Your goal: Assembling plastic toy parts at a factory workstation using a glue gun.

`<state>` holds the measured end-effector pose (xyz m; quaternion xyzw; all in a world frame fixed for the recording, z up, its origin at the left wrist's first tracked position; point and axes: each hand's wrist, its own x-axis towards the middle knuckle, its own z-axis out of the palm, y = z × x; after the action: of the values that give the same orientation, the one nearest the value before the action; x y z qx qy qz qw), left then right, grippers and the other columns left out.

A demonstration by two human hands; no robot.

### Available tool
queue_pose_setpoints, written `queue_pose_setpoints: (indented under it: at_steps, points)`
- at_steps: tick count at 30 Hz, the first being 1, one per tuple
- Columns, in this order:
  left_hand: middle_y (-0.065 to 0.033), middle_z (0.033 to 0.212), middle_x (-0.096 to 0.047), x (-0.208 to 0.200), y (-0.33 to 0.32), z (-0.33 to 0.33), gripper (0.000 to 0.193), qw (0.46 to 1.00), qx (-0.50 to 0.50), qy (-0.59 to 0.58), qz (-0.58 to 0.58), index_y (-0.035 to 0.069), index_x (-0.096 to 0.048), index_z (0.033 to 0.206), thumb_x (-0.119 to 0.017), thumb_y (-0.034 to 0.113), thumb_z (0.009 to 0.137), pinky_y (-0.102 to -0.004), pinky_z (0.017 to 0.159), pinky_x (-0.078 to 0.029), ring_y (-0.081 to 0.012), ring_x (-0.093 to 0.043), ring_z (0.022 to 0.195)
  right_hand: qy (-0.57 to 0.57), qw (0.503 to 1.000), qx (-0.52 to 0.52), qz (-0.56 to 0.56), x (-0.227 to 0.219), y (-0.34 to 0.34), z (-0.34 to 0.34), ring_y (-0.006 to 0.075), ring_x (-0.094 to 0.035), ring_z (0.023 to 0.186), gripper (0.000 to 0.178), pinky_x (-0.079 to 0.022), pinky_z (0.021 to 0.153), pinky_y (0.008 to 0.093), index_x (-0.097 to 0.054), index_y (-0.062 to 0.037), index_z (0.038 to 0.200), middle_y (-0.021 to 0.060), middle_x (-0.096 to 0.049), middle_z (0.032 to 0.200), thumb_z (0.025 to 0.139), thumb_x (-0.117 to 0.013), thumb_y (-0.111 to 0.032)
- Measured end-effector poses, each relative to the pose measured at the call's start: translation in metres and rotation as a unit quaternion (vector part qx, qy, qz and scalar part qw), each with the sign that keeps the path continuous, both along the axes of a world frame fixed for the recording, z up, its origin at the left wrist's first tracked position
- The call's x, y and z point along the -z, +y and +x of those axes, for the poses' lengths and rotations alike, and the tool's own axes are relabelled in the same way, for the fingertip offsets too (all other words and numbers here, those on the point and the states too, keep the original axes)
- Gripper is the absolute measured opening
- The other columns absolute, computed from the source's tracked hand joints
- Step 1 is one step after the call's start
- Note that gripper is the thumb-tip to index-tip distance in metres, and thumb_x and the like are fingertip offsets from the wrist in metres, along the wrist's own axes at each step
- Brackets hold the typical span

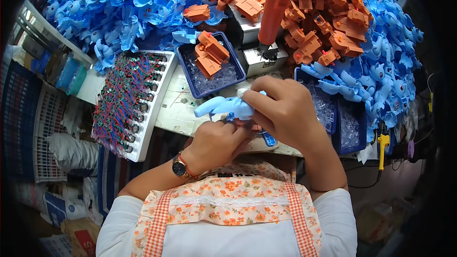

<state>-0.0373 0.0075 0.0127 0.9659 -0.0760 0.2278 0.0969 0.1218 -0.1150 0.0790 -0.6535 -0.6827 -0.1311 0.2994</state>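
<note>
A light-blue plastic toy shell (pixel 233 107) is held over the table edge in front of my chest. My left hand (pixel 214 143) is closed beneath it, with a small piece of orange-brown plastic showing by its fingertips. My right hand (pixel 285 107) pinches the shell's right end from above, and something white covers a fingertip there. How the left fingers grip is partly hidden by the shell. Just beyond the hands hangs an orange-red electric screwdriver (pixel 276 12), its tip over a small metal box (pixel 264 59).
A white tray (pixel 164 83) of wired round parts stands left. Blue bins (pixel 212 90) hold small clear pieces, one with orange housings (pixel 209 54) on top. Orange housings (pixel 309 43) and blue shells (pixel 124 14) are heaped behind. A yellow-handled tool (pixel 383 145) hangs at right.
</note>
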Motion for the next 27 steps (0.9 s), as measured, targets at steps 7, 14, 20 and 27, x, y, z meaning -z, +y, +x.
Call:
queue_pose_setpoints:
  at_steps: [7, 14, 20, 27]
  points:
    - [-0.0041, 0.066, -0.059, 0.02, 0.01, -0.008, 0.033, 0.997, -0.047, 0.06, -0.02, 0.01, -0.067, 0.103, -0.074, 0.031, 0.079, -0.0344, 0.047, -0.045, -0.0208, -0.059, 0.051, -0.015, 0.996, -0.009, 0.084, 0.05, -0.033, 0.017, 0.025, -0.068, 0.068, 0.03, -0.05, 0.055, 0.0309, -0.071, -0.0084, 0.101, 0.0123, -0.07, 0.098, 0.071, -0.071, -0.005]
    - [-0.0032, 0.066, -0.058, 0.039, 0.025, -0.015, 0.022, 0.998, -0.007, 0.032, -0.052, 0.014, -0.067, 0.094, -0.076, 0.024, 0.078, -0.0348, 0.045, -0.043, -0.0208, -0.057, 0.051, -0.047, 0.991, 0.001, 0.122, 0.088, -0.055, 0.016, 0.0223, -0.068, 0.071, 0.018, -0.053, 0.055, 0.0284, -0.071, -0.0098, 0.088, 0.0137, -0.07, 0.103, 0.071, -0.071, -0.013]
    - [-0.0076, 0.074, -0.059, 0.059, 0.061, -0.031, 0.042, 0.976, 0.082, -0.071, -0.187, 0.008, -0.068, 0.103, -0.077, 0.01, 0.062, -0.0343, 0.055, -0.047, -0.0264, -0.058, 0.062, -0.026, 0.993, 0.01, 0.116, 0.104, -0.064, 0.014, 0.0227, -0.069, 0.072, 0.014, -0.052, 0.055, 0.0277, -0.069, -0.0111, 0.085, 0.0128, -0.07, 0.106, 0.072, -0.073, -0.015]
    - [-0.0177, 0.115, -0.063, 0.045, 0.046, 0.01, 0.056, 0.953, 0.025, 0.014, -0.302, 0.001, -0.06, 0.122, -0.074, 0.013, 0.068, -0.0411, 0.094, -0.047, -0.0344, -0.059, 0.109, 0.1, 0.995, -0.008, -0.015, 0.091, -0.071, 0.015, 0.0372, -0.061, 0.105, 0.053, -0.048, 0.085, 0.0449, -0.062, -0.0016, 0.115, 0.0212, -0.059, 0.126, 0.08, -0.072, -0.039]
